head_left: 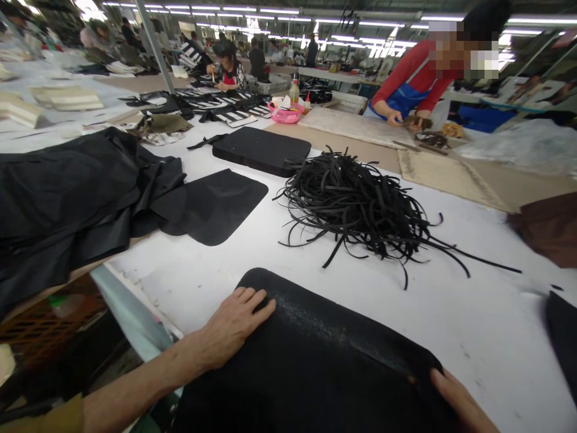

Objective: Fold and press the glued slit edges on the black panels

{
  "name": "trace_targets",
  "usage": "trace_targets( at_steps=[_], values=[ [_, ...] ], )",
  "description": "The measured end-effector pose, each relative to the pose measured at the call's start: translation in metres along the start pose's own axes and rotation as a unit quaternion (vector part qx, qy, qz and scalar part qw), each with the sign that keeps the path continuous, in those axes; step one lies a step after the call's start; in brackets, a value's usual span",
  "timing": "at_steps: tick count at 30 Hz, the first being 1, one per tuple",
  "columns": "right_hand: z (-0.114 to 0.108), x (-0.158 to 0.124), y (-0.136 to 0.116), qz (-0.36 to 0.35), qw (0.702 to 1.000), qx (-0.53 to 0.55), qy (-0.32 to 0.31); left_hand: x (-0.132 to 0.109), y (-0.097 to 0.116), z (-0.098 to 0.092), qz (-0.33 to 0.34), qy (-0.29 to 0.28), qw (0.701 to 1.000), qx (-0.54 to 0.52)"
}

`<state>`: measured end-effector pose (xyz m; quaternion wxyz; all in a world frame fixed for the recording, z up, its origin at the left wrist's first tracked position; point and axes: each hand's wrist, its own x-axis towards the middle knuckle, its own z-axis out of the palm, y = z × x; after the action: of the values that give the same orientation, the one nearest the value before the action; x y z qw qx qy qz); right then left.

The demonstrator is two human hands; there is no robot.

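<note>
A large black panel (315, 367) with rounded corners lies at the near edge of the white table (487, 325), with whitish marks along its far side. My left hand (234, 325) rests on its far left corner, fingers lying on the surface and slightly apart. At the right corner, my right hand (460, 397) holds the panel's edge, thumb on top; its other fingers are hidden. Beyond the panel lies a tangled heap of thin black strips (360, 204). A single black piece (216, 207) lies flat to the left of the heap.
A stack of black panels (261, 147) sits farther back, near a pink basket (286, 111) with bottles. Black material (67, 192) covers the left side. Across the table stands a person in red sleeves and a blue apron (406, 90). Brown material (547, 228) lies at right.
</note>
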<state>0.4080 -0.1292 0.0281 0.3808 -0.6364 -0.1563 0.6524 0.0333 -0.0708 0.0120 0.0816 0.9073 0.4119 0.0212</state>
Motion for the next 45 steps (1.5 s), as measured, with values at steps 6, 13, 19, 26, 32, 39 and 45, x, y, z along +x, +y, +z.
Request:
trace_targets(
  at_steps=[6, 13, 19, 26, 32, 39, 45],
  values=[
    [0.004, -0.001, -0.01, -0.07, 0.995, -0.065, -0.039, 0.002, 0.0, 0.005, -0.034, -0.011, 0.998, 0.059],
    [-0.02, 0.004, -0.014, -0.272, 0.842, -0.417, 0.209, -0.004, -0.006, 0.024, -0.071, 0.018, 0.994, 0.085],
    [-0.007, 0.001, 0.006, -0.263, 0.809, -0.463, 0.25, -0.002, -0.018, 0.046, -0.068, -0.001, 0.993, 0.099],
    [0.003, 0.013, 0.01, -0.211, 0.846, -0.446, 0.201, -0.002, -0.023, 0.036, -0.071, 0.007, 0.995, 0.074],
    [0.007, 0.015, 0.015, -0.229, 0.819, -0.468, 0.239, -0.004, -0.032, 0.038, -0.091, 0.027, 0.995, 0.023],
    [0.003, 0.014, 0.001, -0.319, 0.79, -0.46, 0.25, 0.003, -0.043, 0.006, -0.083, 0.161, 0.975, -0.133],
    [0.098, 0.058, -0.048, -0.451, 0.625, -0.633, 0.075, 0.092, 0.008, -0.041, 0.019, 0.055, 0.994, -0.09]
  ],
)
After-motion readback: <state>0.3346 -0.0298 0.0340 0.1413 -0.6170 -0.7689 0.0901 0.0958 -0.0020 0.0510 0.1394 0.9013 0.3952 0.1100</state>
